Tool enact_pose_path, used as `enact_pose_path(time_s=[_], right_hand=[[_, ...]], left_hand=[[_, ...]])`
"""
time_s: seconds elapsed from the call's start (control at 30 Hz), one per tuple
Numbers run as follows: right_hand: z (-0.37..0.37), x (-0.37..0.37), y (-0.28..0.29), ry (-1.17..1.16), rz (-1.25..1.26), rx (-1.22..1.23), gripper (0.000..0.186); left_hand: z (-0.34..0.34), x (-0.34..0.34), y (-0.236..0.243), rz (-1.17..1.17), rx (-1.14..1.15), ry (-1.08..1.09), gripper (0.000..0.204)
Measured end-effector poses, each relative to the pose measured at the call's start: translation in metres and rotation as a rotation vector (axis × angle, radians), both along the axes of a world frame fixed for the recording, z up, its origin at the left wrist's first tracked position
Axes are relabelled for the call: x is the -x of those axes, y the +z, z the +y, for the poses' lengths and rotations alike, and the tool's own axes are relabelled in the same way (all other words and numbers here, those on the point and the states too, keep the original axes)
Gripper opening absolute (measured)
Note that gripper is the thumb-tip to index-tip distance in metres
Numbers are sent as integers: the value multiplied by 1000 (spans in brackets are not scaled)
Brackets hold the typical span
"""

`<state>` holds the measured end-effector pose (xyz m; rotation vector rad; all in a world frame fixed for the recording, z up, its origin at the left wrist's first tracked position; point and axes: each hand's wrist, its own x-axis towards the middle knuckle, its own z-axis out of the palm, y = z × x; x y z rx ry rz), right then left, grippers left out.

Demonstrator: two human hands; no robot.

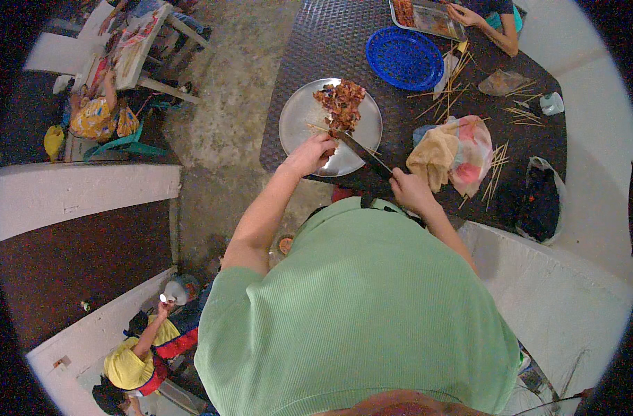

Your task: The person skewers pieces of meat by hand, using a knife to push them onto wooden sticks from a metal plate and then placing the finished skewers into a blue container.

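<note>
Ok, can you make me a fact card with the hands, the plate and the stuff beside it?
Left hand: over the metal plate, exact grip unclear
Right hand: holding a knife
On plate: brown food pieces
Right of plate: blue basket, thin sticks, cloths
Table: dark, woven-looking
Other person's hand: at a metal tray

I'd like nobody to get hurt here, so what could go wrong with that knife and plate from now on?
The knife in the right hand has its blade close to the left hand, so a slip might cut it. The plate sits near the edge of the table and could slide or tip if pushed. The meat is heaped toward the plate's far rim, so pieces might spill over.
</note>
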<state>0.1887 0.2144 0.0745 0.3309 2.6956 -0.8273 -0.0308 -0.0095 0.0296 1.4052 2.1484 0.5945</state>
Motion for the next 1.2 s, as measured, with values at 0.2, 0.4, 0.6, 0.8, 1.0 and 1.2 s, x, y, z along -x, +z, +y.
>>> enact_pose_path(time_s=[0.2,0.4,0.6,0.8,1.0,1.2], right_hand=[[-8,8,-5,61,-16,-32,22],[-24,28,-18,139,-15,-51,20],[-34,39,-18,169,27,-60,19],[-44,48,-17,211,6,-82,18],[-48,54,-9,232,-8,-94,19],[-48,55,-11,244,-24,-54,20]], left_hand=[[-8,-23,-23,50,-97,569,41],[-4,-42,-30,107,-258,956,38],[-11,-50,-25,2,-349,944,47],[-11,-51,-29,41,-429,945,36],[-10,-48,-38,67,-364,975,37],[-13,-46,-41,84,-345,975,39]])
